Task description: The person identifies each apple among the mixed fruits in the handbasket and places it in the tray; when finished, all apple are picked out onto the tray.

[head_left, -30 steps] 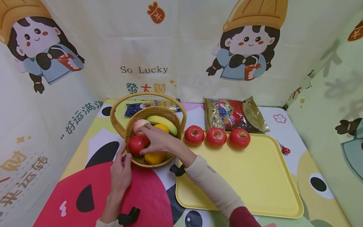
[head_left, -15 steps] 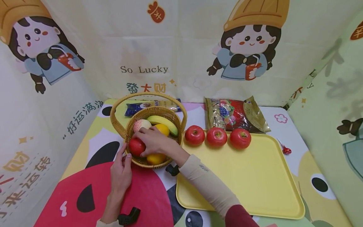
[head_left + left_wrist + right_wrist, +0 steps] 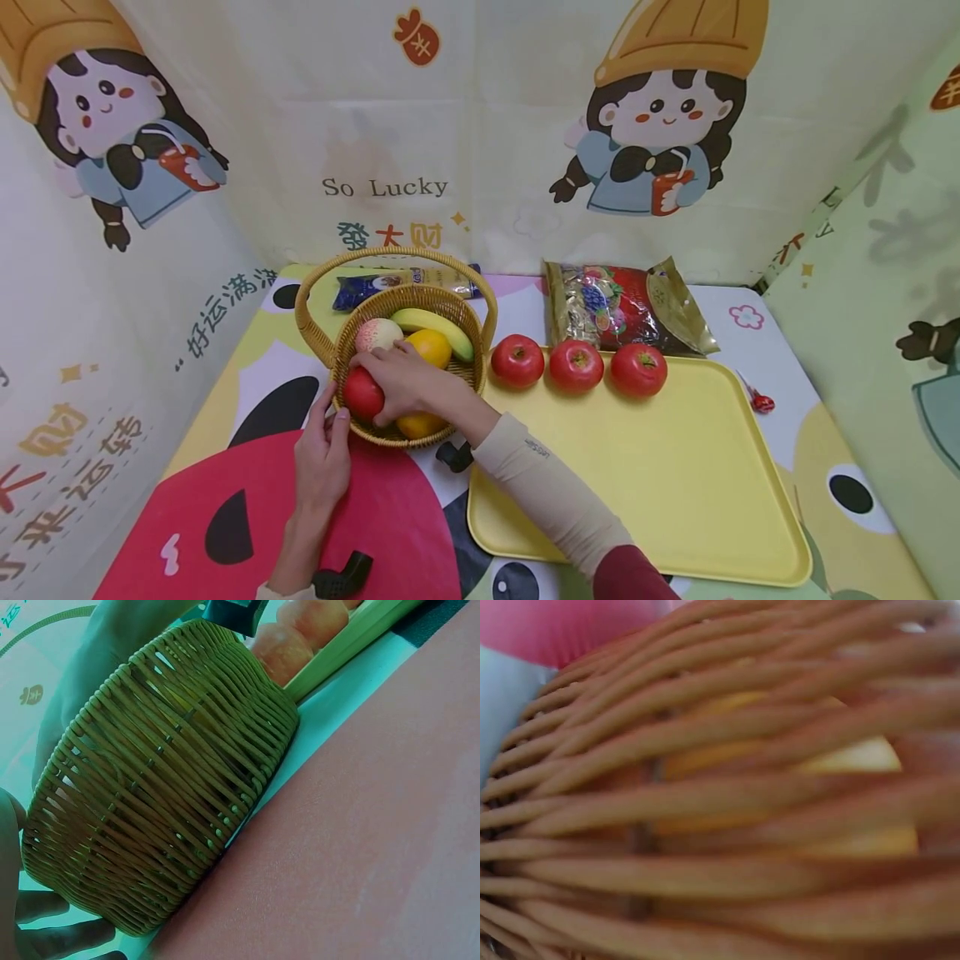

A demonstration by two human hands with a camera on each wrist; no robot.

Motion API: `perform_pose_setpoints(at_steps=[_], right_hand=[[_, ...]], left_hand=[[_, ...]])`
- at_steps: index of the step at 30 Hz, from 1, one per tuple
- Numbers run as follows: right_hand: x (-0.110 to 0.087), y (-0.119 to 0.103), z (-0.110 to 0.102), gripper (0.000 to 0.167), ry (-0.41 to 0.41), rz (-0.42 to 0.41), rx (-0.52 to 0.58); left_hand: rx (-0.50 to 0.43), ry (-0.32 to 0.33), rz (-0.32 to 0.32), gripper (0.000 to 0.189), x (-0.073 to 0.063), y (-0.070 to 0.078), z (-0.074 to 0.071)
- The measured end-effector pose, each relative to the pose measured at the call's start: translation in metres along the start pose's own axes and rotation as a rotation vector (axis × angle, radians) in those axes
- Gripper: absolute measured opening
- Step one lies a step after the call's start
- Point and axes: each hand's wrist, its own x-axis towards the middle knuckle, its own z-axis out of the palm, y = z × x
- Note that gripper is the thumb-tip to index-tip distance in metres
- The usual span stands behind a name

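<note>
In the head view a woven basket (image 3: 408,437) with a tall handle holds a red apple (image 3: 363,393), a speckled pinkish-white round fruit (image 3: 378,335), a banana (image 3: 435,327), an orange-yellow fruit (image 3: 431,347) and a second orange-yellow fruit (image 3: 420,426). My right hand (image 3: 408,385) reaches into the basket, fingers and thumb curled around the apple. My left hand (image 3: 322,462) rests against the basket's left side, its fingers fairly straight and touching the wicker. The left wrist view shows those fingers (image 3: 67,939) beside the woven wall. Only blurred wicker and yellow fruit behind it fill the right wrist view.
A yellow tray (image 3: 660,483) lies to the right, with red apples (image 3: 576,366) in a row along its far edge. Behind are a gold-and-red bag (image 3: 626,304) and a blue-and-gold packet (image 3: 367,290). A red lollipop (image 3: 762,403) lies right of the tray.
My right hand has shifted slightly and closed around the red apple inside the basket. My left hand stays at the basket's side. The head view has shifted slightly.
</note>
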Motion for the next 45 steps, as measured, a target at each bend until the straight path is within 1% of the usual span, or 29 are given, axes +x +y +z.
perform_pose_setpoints(at_steps=[6, 10, 17, 20, 24, 31, 37, 41, 45], right_hand=[[-0.010, 0.005, -0.011, 0.085, 0.110, 0.006, 0.133], [-0.019, 0.011, -0.018, 0.082, 0.170, -0.010, 0.213], [-0.035, 0.018, -0.031, 0.085, 0.209, -0.014, 0.292], [-0.041, 0.019, -0.035, 0.085, 0.216, -0.021, 0.327], [-0.049, 0.019, -0.039, 0.082, 0.232, -0.029, 0.347], [-0.065, 0.017, -0.040, 0.079, 0.327, -0.020, 0.301], [-0.079, 0.016, -0.043, 0.079, 0.398, -0.009, 0.291], [-0.090, 0.017, -0.045, 0.080, 0.447, 0.005, 0.322], [-0.103, 0.019, -0.046, 0.080, 0.486, 0.043, 0.375]], left_hand=[[0.003, -0.008, 0.001, 0.046, 0.000, 0.000, 0.000], [0.008, -0.011, 0.003, 0.046, -0.001, 0.000, 0.000], [-0.015, -0.003, 0.019, 0.046, -0.001, -0.003, 0.001], [-0.025, -0.002, 0.017, 0.046, 0.000, -0.004, 0.001], [-0.034, -0.001, 0.017, 0.046, 0.000, -0.004, 0.000], [-0.034, 0.001, 0.021, 0.046, -0.002, -0.005, -0.002], [-0.037, -0.003, 0.021, 0.047, -0.002, -0.005, -0.001], [-0.051, -0.019, 0.015, 0.048, 0.000, -0.005, 0.000], [-0.052, -0.028, 0.005, 0.048, 0.001, -0.005, 0.001]])
